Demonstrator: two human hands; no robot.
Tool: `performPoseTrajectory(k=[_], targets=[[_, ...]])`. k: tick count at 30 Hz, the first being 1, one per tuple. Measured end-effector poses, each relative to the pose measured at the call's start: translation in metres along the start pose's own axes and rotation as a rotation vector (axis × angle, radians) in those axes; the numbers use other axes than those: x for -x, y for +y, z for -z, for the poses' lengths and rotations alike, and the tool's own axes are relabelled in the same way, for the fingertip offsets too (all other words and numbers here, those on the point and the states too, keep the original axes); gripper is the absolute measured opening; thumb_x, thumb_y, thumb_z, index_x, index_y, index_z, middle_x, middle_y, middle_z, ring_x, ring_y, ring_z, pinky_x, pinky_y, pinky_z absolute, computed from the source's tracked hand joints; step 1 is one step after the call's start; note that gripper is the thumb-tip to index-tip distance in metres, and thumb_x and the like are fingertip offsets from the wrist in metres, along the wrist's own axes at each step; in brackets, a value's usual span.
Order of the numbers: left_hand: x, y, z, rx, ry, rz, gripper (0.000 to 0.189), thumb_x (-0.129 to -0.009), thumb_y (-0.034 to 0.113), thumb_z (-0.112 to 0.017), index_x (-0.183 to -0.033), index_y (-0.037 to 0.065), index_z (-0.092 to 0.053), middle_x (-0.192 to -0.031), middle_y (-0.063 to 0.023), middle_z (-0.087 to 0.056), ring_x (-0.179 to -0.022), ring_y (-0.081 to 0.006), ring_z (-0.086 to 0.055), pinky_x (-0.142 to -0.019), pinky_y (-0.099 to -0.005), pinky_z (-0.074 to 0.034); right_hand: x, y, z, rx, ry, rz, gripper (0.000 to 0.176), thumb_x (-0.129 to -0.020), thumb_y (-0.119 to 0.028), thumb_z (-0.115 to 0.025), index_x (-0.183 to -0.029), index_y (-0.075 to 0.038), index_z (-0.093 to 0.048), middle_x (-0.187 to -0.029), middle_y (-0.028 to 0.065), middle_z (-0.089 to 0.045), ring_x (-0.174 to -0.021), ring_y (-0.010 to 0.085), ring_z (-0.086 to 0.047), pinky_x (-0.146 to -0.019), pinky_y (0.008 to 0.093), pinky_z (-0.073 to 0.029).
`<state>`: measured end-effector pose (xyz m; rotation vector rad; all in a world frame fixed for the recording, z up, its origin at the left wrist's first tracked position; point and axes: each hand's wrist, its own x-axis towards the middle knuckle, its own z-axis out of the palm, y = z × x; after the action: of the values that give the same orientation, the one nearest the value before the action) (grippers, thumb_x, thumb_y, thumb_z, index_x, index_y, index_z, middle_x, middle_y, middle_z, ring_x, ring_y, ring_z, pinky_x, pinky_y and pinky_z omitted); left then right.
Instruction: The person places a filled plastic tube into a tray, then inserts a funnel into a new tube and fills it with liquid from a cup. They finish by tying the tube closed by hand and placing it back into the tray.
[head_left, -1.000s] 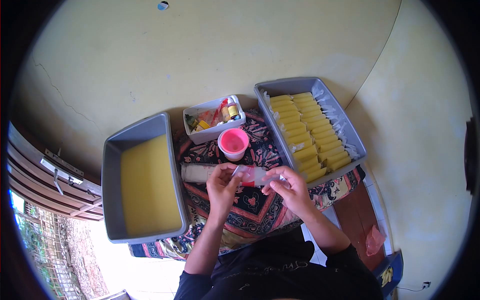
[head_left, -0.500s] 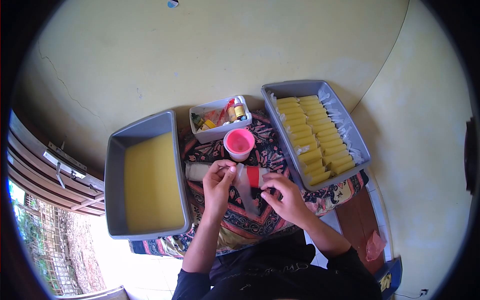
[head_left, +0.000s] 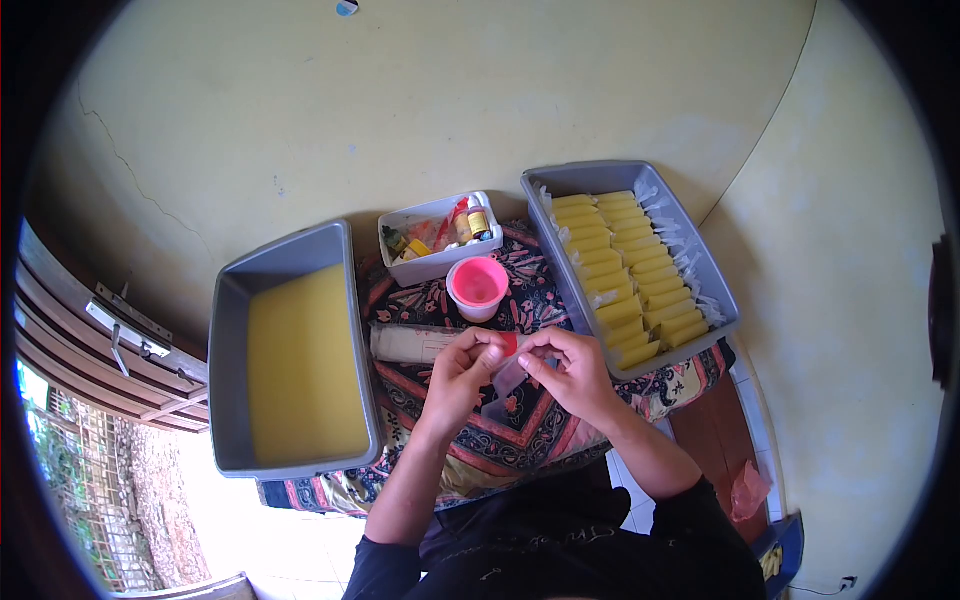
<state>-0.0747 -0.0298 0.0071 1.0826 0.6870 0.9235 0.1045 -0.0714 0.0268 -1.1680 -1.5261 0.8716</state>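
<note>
Both my hands are close together over the patterned cloth, pinching the top of a narrow clear plastic bag (head_left: 509, 380) that hangs down between them. My left hand (head_left: 462, 382) is closed on its left side, thumb against fingers. On the other side my right hand (head_left: 570, 372) grips it with thumb and fingertips. Just behind the hands lies a white plastic-wrapped roll or pack (head_left: 410, 344) with a red band, partly hidden by my fingers. A pink cup sits inside a white container (head_left: 478, 290) beyond it.
At left stands a grey tub (head_left: 365, 400) of yellow liquid. A grey tub (head_left: 632, 168) at right holds rows of filled yellow bags. A white box (head_left: 430, 268) with small bottles is at the back. Everything rests on a patterned cloth (head_left: 520, 450). A pink plastic bag (head_left: 750, 492) lies lower right.
My left hand has moved right, and my right hand has closed on the bag from beside it. More of the white pack shows at left; its red band is now mostly covered.
</note>
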Motion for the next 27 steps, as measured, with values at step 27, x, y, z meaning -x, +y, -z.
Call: performPoseTrajectory(k=[27], targets=[[0.007, -0.01, 0.01, -0.093, 0.229, -0.056, 0.018, -0.089, 0.008, -0.067, -0.103, -0.004, -0.068, -0.086, -0.0071, -0.069, -0.075, -0.0101, -0.061, -0.07, -0.024, -0.048, -0.015, 0.02, -0.015, -0.321, -0.052, -0.17, 0.009, -0.094, -0.006, -0.059, -0.097, 0.002, -0.058, -0.085, 0.0034, -0.063, -0.074, 0.0073, -0.062, -0.065, 0.0218, -0.051]])
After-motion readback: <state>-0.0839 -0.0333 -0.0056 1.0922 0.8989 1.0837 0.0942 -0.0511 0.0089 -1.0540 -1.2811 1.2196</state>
